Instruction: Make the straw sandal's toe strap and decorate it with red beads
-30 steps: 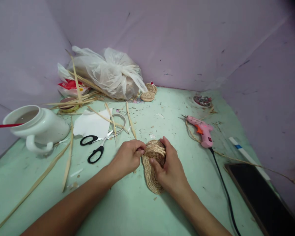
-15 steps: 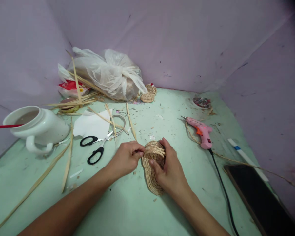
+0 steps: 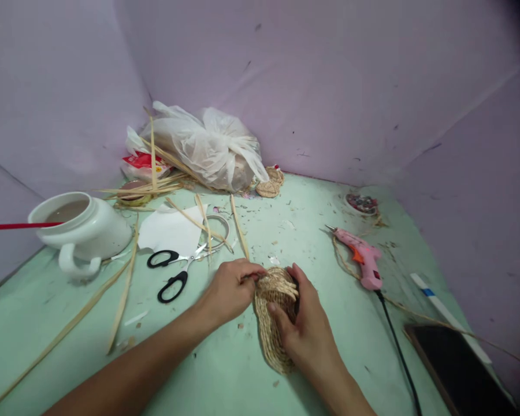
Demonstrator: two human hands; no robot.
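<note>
A small woven straw slipper (image 3: 271,341) with a braided strap (image 3: 277,283) across its toe end lies on the table in front of me. My right hand (image 3: 305,323) grips it from the right, thumb on the sole and fingers around the far side. The fingertips of my left hand (image 3: 238,289) are pinched together at the strap's left edge; what lies exactly between them is hidden. Left of my hands lie scissors (image 3: 186,268) with black handles, their blades over a roll of tape (image 3: 219,225).
A white jug (image 3: 91,228) of liquid stands left, a red stick in it. Behind are a tied plastic bag (image 3: 212,150), straw strips (image 3: 169,185) and another small woven piece (image 3: 270,184). Right are a pink glue gun (image 3: 364,260), a bowl of small bits (image 3: 361,203) and a phone (image 3: 463,370).
The view has tilted, so the whole scene sits lower in it. Both hands remain at the slipper, with only slight finger movement on the left.
</note>
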